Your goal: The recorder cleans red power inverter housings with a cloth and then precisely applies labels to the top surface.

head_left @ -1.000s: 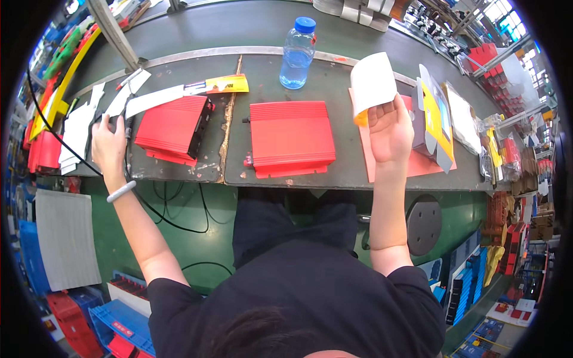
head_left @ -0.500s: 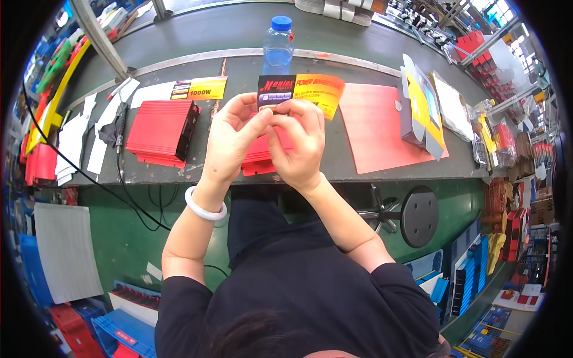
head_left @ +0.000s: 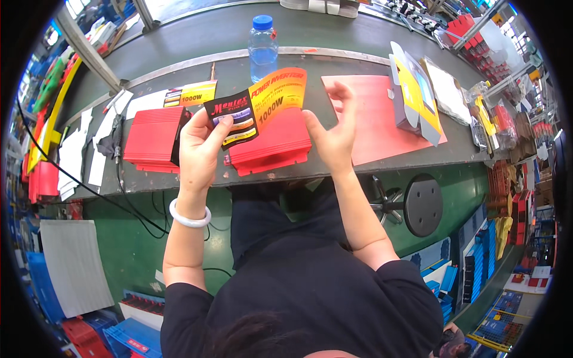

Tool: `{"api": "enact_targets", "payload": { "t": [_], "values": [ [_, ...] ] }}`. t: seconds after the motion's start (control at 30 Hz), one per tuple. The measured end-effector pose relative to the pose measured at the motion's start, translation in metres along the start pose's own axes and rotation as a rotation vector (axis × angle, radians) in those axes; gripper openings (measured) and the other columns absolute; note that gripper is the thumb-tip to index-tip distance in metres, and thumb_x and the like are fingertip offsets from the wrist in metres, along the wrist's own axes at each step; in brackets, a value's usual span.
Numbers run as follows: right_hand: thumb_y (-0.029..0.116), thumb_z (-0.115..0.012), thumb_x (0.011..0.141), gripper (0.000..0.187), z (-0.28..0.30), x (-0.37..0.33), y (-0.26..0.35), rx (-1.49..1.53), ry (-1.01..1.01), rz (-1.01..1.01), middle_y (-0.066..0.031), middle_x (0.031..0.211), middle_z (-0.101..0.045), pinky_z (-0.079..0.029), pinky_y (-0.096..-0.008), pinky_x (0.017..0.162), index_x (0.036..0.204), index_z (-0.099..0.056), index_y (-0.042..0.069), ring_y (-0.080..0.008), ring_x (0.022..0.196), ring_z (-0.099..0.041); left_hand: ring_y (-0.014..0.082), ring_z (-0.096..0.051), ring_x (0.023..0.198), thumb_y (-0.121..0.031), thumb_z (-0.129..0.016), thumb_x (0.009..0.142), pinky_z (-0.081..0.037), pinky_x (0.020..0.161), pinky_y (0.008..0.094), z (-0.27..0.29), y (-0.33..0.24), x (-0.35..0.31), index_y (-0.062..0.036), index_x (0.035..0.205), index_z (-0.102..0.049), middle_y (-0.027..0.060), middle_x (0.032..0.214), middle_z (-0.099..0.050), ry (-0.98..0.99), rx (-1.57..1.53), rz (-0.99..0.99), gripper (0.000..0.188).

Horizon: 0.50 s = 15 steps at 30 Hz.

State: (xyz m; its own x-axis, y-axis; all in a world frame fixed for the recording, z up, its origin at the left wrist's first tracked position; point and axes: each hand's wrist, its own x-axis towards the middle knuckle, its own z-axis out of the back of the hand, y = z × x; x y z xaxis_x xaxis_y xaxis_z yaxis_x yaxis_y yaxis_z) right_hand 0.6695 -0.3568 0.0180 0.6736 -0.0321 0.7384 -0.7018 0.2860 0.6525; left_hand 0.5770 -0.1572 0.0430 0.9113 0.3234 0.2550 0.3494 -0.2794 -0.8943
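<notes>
My left hand [head_left: 200, 152] pinches the black end of a curled black and yellow-orange printed label [head_left: 279, 95] between thumb and fingers. The label's yellow end bends upward and to the right, free of any hand. Below it on the bench lies a red ribbed metal case [head_left: 271, 150], partly hidden by the label. My right hand [head_left: 335, 136] is held to the right of this case, fingers apart and nothing in it. Left of my left hand sits a second red ribbed case [head_left: 153, 134] with a dark end. A similar label [head_left: 200, 93] lies behind that case.
Behind the label stands a clear bottle with a blue cap [head_left: 263, 51]. A pink sheet [head_left: 373, 134] lies at the right, with a grey and yellow open carton [head_left: 413, 92] on its edge. White paper strips [head_left: 106, 140] and a black cable [head_left: 118, 137] lie at the left.
My right hand has let go of the label and moved right, its fingers opening. My left hand has shifted left and down with the label, which now tilts, its yellow end up to the right.
</notes>
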Motion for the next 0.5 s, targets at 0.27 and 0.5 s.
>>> {"api": "enact_targets", "payload": {
  "t": [0.27, 0.5],
  "values": [
    [0.009, -0.070, 0.080, 0.025, -0.010, -0.004, -0.010, 0.498, 0.349, -0.409, -0.0070, 0.098, -0.063, -0.042, -0.0273, 0.089, 0.100, -0.060, -0.002, -0.0122, 0.094, -0.055, 0.0117, -0.063, 0.089, -0.004, -0.060, 0.089, -0.050, 0.082, 0.0257, 0.008, -0.006, -0.009, 0.0018, 0.107, -0.060, 0.0076, 0.099, -0.067, 0.041, 0.053, 0.046, 0.019],
    [-0.004, -0.063, 0.083, 0.007, 0.000, 0.002, -0.008, 0.624, 0.265, -0.299, -0.0061, 0.093, -0.059, -0.043, -0.0197, 0.072, 0.089, -0.065, -0.006, -0.0089, 0.083, -0.054, 0.0128, -0.058, 0.096, -0.002, -0.055, 0.091, -0.043, 0.088, 0.0254, 0.022, -0.011, -0.004, 0.0059, 0.111, -0.059, 0.0074, 0.105, -0.062, 0.060, 0.189, 0.030, 0.022]
  ]
}}
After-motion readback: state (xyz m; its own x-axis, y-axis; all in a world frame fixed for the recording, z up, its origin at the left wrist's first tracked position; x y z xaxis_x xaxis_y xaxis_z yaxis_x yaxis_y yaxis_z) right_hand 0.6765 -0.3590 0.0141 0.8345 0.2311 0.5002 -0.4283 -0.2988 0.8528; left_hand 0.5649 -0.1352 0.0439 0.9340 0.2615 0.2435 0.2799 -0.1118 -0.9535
